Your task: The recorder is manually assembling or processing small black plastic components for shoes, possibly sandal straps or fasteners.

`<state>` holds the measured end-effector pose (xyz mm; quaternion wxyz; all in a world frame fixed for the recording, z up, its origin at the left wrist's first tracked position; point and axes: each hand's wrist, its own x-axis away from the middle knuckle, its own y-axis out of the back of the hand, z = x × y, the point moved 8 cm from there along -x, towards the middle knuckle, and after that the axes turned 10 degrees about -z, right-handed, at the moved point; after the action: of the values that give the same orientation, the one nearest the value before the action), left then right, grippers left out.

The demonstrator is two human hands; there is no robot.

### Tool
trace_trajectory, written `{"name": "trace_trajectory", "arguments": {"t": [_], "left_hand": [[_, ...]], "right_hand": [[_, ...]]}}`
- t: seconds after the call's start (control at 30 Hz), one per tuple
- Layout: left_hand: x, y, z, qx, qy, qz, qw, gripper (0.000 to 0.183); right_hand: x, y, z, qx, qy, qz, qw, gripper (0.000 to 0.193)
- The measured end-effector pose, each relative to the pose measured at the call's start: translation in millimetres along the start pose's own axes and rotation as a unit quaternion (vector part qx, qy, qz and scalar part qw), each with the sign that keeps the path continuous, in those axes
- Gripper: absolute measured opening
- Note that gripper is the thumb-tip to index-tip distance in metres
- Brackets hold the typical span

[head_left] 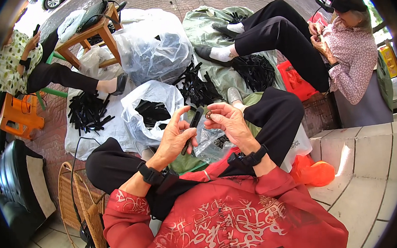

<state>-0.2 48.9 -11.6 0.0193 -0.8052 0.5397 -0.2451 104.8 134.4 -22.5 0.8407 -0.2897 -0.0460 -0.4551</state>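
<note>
My left hand (175,135) is closed on a slim black strip-like piece (197,118), holding it upright and slightly tilted between thumb and fingers. Close beside it, my right hand (231,124) pinches a small brownish piece (208,115), too small to make out its kind. The two hands are apart, raised over my lap. Below them sits a clear plastic bag (207,147) with small dark bits inside. Just beyond my left hand stands a white plastic bag (130,111) holding many black strips, with a loose pile of black strips (200,88) to its right.
Two people sit across from me, one at left and one at right. More black strips (88,113) lie on a white sheet (79,142). A wooden stool (107,36), an orange stool (20,114), a wicker basket (69,195) and a tiled step (359,153) surround me.
</note>
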Motion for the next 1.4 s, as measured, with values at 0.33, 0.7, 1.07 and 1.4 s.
{"name": "trace_trajectory", "arguments": {"t": [0.33,0.7,1.07,1.4], "left_hand": [[0,5,8,0.011,0.02,0.038,0.999,0.027],[-2,7,20,0.036,0.064,0.042,0.996,0.018],[-4,7,29,0.067,0.102,0.037,0.992,0.015],[-6,9,33,0.094,0.105,0.021,0.99,0.012]], "right_hand": [[-2,-2,-5,0.022,0.013,-0.012,1.0,0.021],[-3,-2,-6,0.061,0.053,-0.012,0.997,0.014],[-1,0,-21,-0.044,-0.041,-0.033,0.998,0.016],[0,-5,-38,-0.13,-0.115,-0.026,0.984,0.015]]}}
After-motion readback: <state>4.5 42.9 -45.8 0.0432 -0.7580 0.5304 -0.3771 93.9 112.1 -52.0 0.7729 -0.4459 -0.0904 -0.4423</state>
